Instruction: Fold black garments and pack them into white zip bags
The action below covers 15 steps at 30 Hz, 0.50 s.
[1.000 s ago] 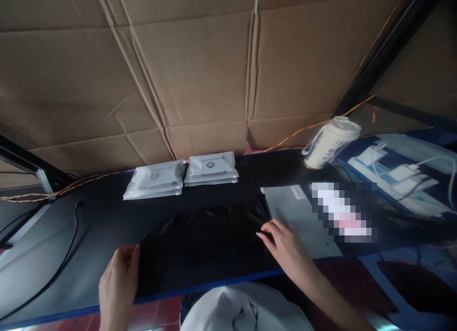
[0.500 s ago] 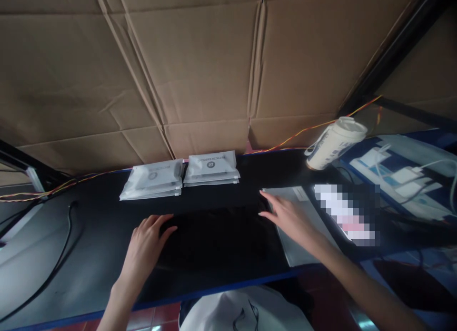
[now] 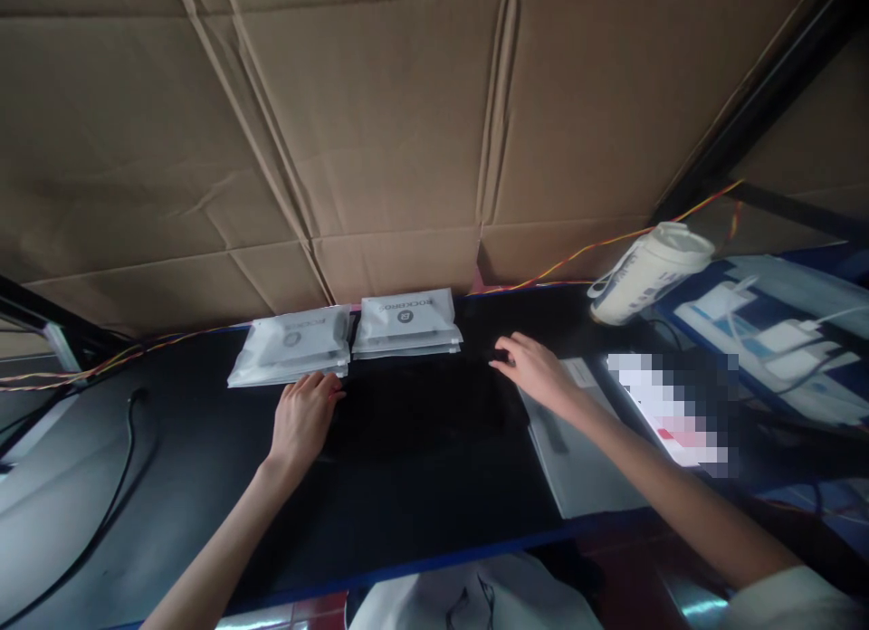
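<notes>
Black material (image 3: 421, 413), hard to tell from the dark tabletop, lies between my two hands. My left hand (image 3: 305, 422) is closed at its left side, just in front of a stack of white pouches (image 3: 291, 340); what its fingers hold is too dark to make out. On the other side, my right hand (image 3: 533, 367) is pinched around something dark and small, over the far end of a flat grey bag (image 3: 584, 449). A second stack of printed white pouches (image 3: 405, 320) rests beyond, between the hands.
A cream tumbler (image 3: 652, 272) stands at the back right, near a power strip (image 3: 767, 322) with white cables. A blurred-out bright device (image 3: 672, 413) lies right of the grey bag. At the left, a black cable (image 3: 122, 485) crosses the table (image 3: 196, 449). Cardboard (image 3: 380, 114) forms the back wall.
Both hands have moved farther from the front edge and gone from spread fingers to closed ones. The camera view has shifted slightly.
</notes>
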Available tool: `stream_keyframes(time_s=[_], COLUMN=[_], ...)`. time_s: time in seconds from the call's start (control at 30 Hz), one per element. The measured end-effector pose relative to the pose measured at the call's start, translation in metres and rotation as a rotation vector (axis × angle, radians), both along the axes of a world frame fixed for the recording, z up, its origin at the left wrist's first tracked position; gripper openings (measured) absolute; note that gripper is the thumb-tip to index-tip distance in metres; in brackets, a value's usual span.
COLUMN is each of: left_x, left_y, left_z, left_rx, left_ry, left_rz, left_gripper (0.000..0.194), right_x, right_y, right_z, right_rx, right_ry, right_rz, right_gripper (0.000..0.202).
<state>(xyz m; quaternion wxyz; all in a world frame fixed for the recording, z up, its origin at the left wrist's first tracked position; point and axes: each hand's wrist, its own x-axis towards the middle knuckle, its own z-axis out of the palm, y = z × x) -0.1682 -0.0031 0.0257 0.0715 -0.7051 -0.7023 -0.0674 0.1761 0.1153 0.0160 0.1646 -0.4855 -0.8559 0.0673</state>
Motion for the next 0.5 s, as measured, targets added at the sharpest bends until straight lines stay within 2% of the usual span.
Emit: stream_keyframes(time_s=[0.1,0.17,0.23,0.33,0.37,0.43,0.5], left_x=[0.0,-0.004,-0.012,-0.023,-0.025,-0.024,-0.018], left_y=[-0.003,-0.014,-0.034,-0.074,-0.088,-0.112,-0.127], left_z=[0.014,0.033,0.057,0.083,0.086,0.082,0.071], left_rx=[0.041,0.09,0.111,-0.063,-0.161,-0.38,-0.382], left_ry=[-0.049,-0.188,-0.358,-0.441,-0.448,-0.457,-0.461], left_rz=[-0.001,-0.018,-0.035,-0.07,-0.11,-0.181,-0.146], left_gripper=[0.02,0.023,0.028,0.03,0.027,0.018,0.012], right_x=[0.002,0.01,0.022,0.042,0.048,0.054,0.054], right_y=[0.004,0.002,-0.008,-0.038,-0.051,-0.079,-0.103], right_z=[0.011,0.032,0.06,0.093,0.097,0.092,0.075], right_rx=[-0.014,-0.085,-0.275,-0.435,-0.504,-0.649,-0.724], right_ry=[0.065,0.166,0.383,0.409,0.355,0.218,0.07], right_rz=[0.038,0.09,0.147,0.209,0.244,0.318,0.277], right_gripper=[0.007,0.012,0.02,0.021,0.016,0.009,0.018])
